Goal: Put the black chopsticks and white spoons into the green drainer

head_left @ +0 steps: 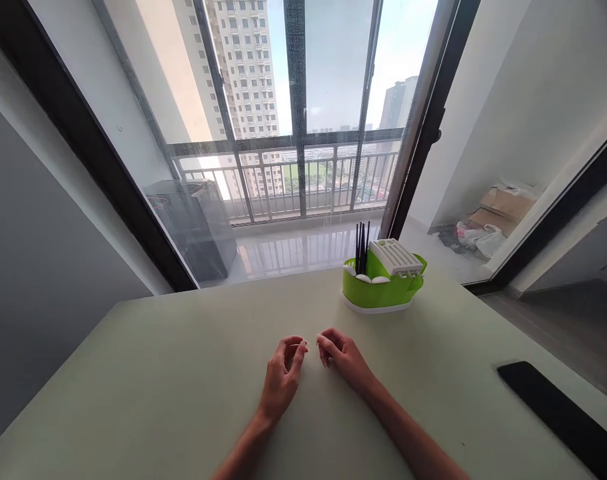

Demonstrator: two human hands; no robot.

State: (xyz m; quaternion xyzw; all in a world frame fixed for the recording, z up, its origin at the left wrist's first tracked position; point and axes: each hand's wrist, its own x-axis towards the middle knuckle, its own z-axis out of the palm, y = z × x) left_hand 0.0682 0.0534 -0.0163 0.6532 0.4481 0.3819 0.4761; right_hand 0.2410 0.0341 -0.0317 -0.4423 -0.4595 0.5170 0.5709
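Note:
My left hand (283, 373) rests over the pale table (198, 373), its fingers curled and the thumb meeting the fingertips. A small gap shows inside that curl, with nothing in it. Just to its right, my right hand (342, 353) is also closed loosely, thumb against the forefinger, and no object shows in it. The two sets of fingertips face each other, a short space apart. Beyond my right hand stands a green utensil caddy (373, 293) with a white base. Black chopsticks (362, 250) stand upright in it, beside white spoons (372, 279) and a white slotted rack (394, 256).
A flat black object (558, 410) lies along the table's right side. Past the far table edge are a glass sliding door (338, 73) and a balcony railing (318, 177). A dark cabinet (196, 223) is at left; cardboard (503, 203) and plastic bags (483, 237) are at right.

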